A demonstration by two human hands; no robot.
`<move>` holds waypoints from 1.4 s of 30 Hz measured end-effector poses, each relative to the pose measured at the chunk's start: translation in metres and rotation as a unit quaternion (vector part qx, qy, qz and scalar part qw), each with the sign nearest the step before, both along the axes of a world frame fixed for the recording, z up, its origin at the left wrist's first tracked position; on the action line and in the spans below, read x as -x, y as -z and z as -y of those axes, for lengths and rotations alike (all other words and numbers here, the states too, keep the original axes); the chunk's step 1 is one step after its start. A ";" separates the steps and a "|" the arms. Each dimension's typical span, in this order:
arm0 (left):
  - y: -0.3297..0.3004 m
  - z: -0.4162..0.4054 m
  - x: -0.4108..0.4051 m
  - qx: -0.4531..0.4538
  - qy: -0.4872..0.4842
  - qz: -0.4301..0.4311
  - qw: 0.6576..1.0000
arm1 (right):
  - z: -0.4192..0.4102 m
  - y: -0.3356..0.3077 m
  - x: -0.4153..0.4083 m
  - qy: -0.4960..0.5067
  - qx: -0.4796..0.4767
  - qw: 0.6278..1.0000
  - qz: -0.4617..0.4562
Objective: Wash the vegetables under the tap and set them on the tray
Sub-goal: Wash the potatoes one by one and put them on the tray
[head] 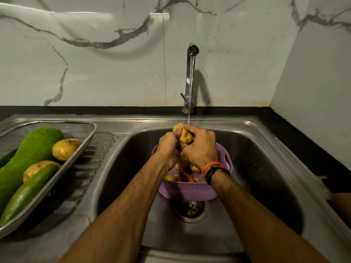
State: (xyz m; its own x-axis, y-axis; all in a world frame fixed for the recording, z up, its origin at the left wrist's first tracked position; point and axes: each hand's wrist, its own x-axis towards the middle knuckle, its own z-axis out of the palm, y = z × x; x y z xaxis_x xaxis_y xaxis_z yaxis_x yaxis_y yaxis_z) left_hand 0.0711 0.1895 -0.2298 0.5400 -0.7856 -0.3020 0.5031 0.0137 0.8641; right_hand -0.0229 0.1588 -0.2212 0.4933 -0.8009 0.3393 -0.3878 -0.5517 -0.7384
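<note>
Both hands grip one yellow potato (184, 136) under the stream from the tap (191, 73), above the sink. My left hand (169, 149) holds its left side and my right hand (201, 147) wraps its right side. Below them a purple basket (190, 190) sits in the sink with more potatoes (194, 168) and a carrot (187, 176) inside, partly hidden by my wrists. On the left a steel mesh tray (83, 137) holds a large green gourd (32, 149), a cucumber (28, 192) and two potatoes (64, 149).
The steel sink basin (266, 168) has an open drain (190, 207) just in front of the basket. The tray rests on the ribbed drainboard (95, 158). A marble wall stands behind, and a black counter edge (303, 141) runs along the right.
</note>
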 end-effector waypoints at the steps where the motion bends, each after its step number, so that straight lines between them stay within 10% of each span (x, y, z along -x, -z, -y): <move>1: 0.000 0.000 0.000 -0.002 0.009 0.002 1.000 | -0.001 -0.002 -0.001 -0.011 -0.003 1.000 -0.016; 15: 0.000 -0.001 0.004 -0.002 0.015 -0.010 1.000 | 0.000 -0.005 -0.003 -0.045 -0.052 0.995 -0.068; 26: 0.004 -0.001 -0.002 -0.009 0.011 0.055 0.998 | 0.007 0.007 -0.008 0.056 -0.113 0.987 0.097; 42: 0.013 0.003 -0.006 0.031 -0.042 0.087 0.995 | 0.011 0.004 -0.004 -0.041 -0.003 0.997 -0.065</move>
